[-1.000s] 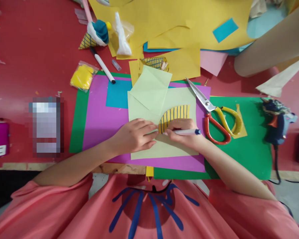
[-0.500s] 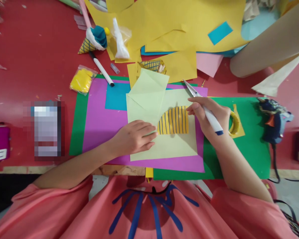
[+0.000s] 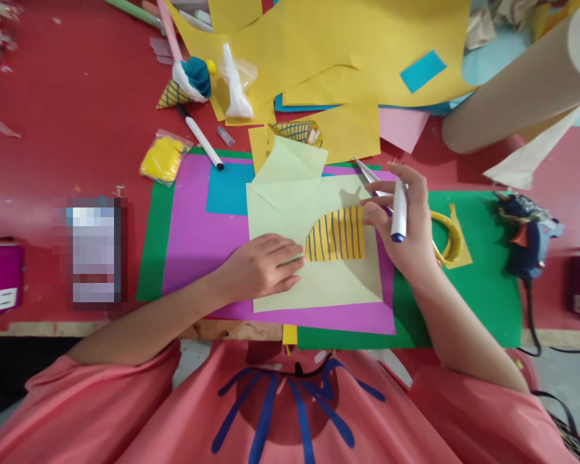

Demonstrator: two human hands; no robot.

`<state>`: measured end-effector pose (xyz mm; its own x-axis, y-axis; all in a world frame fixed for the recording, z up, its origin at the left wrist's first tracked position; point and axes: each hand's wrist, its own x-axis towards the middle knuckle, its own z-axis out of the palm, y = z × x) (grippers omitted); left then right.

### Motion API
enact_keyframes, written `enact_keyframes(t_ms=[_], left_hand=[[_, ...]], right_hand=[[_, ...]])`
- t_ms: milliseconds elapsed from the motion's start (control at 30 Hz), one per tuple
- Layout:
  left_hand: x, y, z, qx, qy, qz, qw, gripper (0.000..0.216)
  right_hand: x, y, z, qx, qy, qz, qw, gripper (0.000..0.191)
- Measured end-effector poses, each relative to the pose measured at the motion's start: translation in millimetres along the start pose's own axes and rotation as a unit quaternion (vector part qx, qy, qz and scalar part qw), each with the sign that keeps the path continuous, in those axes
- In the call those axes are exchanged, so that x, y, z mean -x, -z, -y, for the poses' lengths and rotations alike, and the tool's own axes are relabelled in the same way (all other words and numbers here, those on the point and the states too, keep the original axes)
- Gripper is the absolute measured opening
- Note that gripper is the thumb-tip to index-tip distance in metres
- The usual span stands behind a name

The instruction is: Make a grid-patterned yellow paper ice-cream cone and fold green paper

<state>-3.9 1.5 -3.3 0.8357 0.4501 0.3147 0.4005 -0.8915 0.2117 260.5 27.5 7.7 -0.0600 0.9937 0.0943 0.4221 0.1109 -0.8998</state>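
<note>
My left hand [image 3: 265,263] lies flat with fingers stretched on the pale green paper [image 3: 338,283]. Its fingertips reach the left corner of a yellow paper piece with dark stripes [image 3: 337,235], curved along one side. To the right of that piece, my right hand [image 3: 408,219] holds a white marker [image 3: 400,212] between its fingers, the blue end pointing down toward me. Scissors with yellow handles [image 3: 447,238] lie under and behind this hand; their blades [image 3: 365,171] stick out past the fingers. Purple paper [image 3: 198,258] is beneath the pale sheets.
A glue gun [image 3: 531,238] rests on green paper [image 3: 483,303] at right. Behind stand a paper roll [image 3: 512,84] and yellow sheets [image 3: 328,38]. At left are a paper ice-cream cone [image 3: 186,80], another marker [image 3: 203,142], a yellow clay packet [image 3: 163,158] and a blurred-out phone-like object [image 3: 94,254].
My right hand has turned and lifted its fingers, swinging the marker more upright, with its blue end shifted left and up. My left hand and the striped piece stay put.
</note>
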Motion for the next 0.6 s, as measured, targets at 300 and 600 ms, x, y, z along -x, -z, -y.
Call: enact_keyframes(t_ms=[300,600], left_hand=[[-0.6,-1.1,0.0,-0.001,-0.013,-0.01,1.0,0.018],[1.0,-2.7,0.7,0.008,-0.005,-0.033,0.999,0.017]], right_hand=[[-1.4,-4.7,-0.3,-0.158,-0.072,0.043,0.984,0.042],[-2.3,5.4,2.0,-0.104,0.002,0.081,0.991,0.041]])
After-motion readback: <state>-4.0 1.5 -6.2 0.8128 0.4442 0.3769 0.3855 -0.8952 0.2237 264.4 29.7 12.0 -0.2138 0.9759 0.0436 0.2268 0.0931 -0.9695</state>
